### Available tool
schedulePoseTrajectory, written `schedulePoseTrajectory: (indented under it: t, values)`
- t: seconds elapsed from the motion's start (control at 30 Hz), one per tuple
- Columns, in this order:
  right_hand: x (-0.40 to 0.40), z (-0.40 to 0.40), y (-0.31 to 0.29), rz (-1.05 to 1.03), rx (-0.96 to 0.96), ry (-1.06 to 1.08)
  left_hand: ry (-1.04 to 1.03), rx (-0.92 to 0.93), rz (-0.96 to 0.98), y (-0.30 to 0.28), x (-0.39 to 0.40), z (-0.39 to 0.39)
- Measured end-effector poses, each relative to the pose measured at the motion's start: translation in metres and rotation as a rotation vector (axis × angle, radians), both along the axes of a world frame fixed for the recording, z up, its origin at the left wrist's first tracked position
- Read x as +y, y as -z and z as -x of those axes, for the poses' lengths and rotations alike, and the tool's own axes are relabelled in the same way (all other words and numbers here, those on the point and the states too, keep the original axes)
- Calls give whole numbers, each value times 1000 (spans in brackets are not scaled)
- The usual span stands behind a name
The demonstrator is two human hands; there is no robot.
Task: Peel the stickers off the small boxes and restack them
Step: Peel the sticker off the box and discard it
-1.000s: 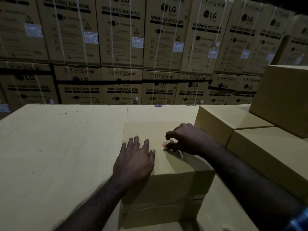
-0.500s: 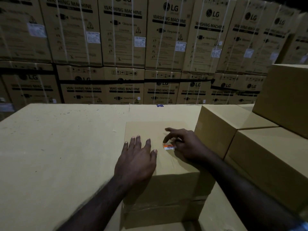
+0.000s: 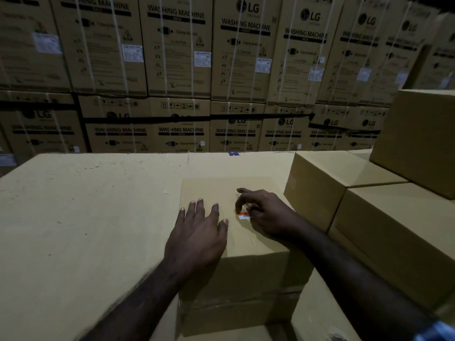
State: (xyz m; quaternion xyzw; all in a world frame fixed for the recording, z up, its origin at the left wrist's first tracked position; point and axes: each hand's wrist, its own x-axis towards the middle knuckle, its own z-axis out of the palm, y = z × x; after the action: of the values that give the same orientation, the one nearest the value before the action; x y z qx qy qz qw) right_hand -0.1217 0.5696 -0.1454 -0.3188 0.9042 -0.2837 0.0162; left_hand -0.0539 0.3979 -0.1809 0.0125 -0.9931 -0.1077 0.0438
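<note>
The right hand [image 3: 267, 212] works just right of centre in the frame, its grip half curled: the index finger reaches forward and free, while the thumb and middle fingertips close in on the orange-and-white sticker [image 3: 244, 215]. Whether they already pinch a lifted edge or only press at it cannot be told; the fingers hide the sticker's right end. The sticker lies flat on the top face of the small box [image 3: 221, 190], poking out from under the grip toward the left of the frame, so its long axis runs left to right, roughly across the line of the forearm. The free end points at the left hand [image 3: 199, 232], which rests spread and flat on the same top face, palm down near the box's front left corner, its thumb tip close to the sticker but not touching it. The right hand is plainly the nearer one and sits on the sticker. A peel would likely run along that long axis, with the flat hand holding the box down. The box stands on a broad cardboard surface [image 3: 86, 217]; more plain boxes [image 3: 384, 230] are stacked at the right of the frame.
</note>
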Motion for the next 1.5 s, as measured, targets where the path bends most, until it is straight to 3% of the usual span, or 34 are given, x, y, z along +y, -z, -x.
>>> schedulePoseTrajectory:
  t: [0.3, 0.6, 1.07, 1.5]
  values:
    - [-14, 8, 3, -199, 88, 1, 4, 9, -4, 0, -1, -1]
    - [-2, 7, 5, 105, 0, 74, 0, 1, 3, -2, 1, -2]
    - [0, 1, 5, 214, 1, 94, 1, 2, -2, -1, 0, -2]
    - [0, 4, 9, 180, 4, 92, 16, 13, 5, -1, -2, -2]
